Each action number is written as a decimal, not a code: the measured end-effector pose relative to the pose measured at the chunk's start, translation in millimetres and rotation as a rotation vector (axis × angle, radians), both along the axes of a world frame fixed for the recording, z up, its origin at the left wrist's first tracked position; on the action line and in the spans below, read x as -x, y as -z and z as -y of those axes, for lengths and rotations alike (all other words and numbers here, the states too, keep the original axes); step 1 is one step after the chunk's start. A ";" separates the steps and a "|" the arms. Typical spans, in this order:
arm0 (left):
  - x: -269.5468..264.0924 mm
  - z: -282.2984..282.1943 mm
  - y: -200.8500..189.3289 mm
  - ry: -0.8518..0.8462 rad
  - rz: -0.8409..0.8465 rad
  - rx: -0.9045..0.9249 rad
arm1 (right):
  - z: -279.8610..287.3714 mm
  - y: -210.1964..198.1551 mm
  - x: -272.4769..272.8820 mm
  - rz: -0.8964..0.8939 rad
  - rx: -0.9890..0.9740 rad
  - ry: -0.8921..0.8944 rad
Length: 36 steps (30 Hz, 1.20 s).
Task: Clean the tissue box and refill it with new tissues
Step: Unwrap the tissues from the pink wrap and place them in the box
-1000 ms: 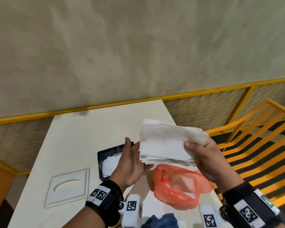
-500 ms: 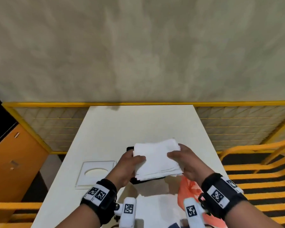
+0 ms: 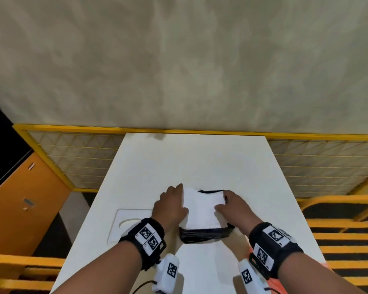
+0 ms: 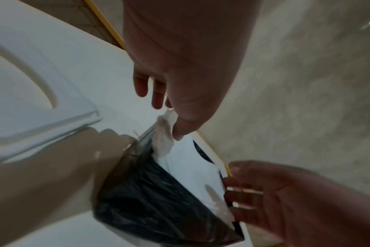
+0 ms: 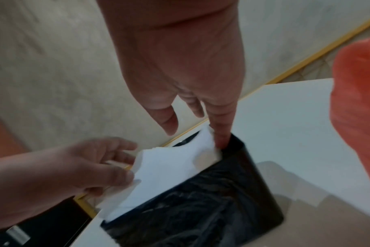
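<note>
A black tissue box [image 3: 204, 235] stands open on the white table [image 3: 189, 162], and a white tissue stack [image 3: 200, 209] sits partly down in it, its left edge still over the box wall. My left hand [image 3: 180, 198] pinches that left edge, thumb on top. My right hand [image 3: 227, 202] is on the right edge. In the right wrist view its index finger [image 5: 221, 138] points straight down between the tissue stack [image 5: 169, 167] and the wall of the box [image 5: 201, 208], thumb lifted off. The left wrist view shows the stack [image 4: 190, 167] in the box [image 4: 148, 200].
The white box lid [image 3: 125, 223] with an oval slot lies flat to the left of the box. An orange plastic bag [image 5: 359, 100] lies on the table to my right. A yellow-framed mesh rail [image 3: 83, 162] runs behind the table; an orange cabinet [image 3: 26, 204] stands left.
Both hands brought the tissue stack from mid-air down to the table and into the black box. My view swung left, so the orange bag is now mostly out of the head view.
</note>
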<state>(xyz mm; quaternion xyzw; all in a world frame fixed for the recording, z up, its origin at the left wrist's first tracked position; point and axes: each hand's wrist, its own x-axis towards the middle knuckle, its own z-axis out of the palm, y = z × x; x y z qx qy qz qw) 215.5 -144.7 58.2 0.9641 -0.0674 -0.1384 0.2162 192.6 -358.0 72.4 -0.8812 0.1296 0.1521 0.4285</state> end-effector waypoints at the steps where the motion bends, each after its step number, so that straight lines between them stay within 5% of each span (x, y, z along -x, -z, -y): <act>1: -1.5 -0.6 1.2 0.057 0.035 -0.092 | -1.6 0.7 -1.5 0.007 0.088 -0.050; 7: -8.8 12.1 8.4 0.397 0.132 -0.443 | -18.6 17.6 -11.6 0.157 0.568 -0.396; 15: -13.4 22.2 26.9 0.447 0.023 -0.719 | -17.2 29.9 -14.9 -0.123 0.836 -0.653; 20: -14.6 26.1 22.8 0.410 0.094 -0.632 | -8.5 39.4 -17.5 -0.112 0.705 -0.592; 26: -5.5 29.7 18.1 0.343 0.012 -0.628 | 33.3 -12.0 10.3 0.233 -0.146 0.007; 28: -1.7 38.4 15.7 0.294 0.057 -0.541 | 69.6 -29.1 36.6 0.240 -0.185 0.111; 31: 10.3 67.1 7.3 0.318 0.263 -0.367 | 125.4 -30.5 80.6 -0.014 -0.154 0.137; 36: 48.0 152.7 -4.2 0.804 0.208 0.051 | 160.5 7.5 128.3 -0.200 0.277 -0.014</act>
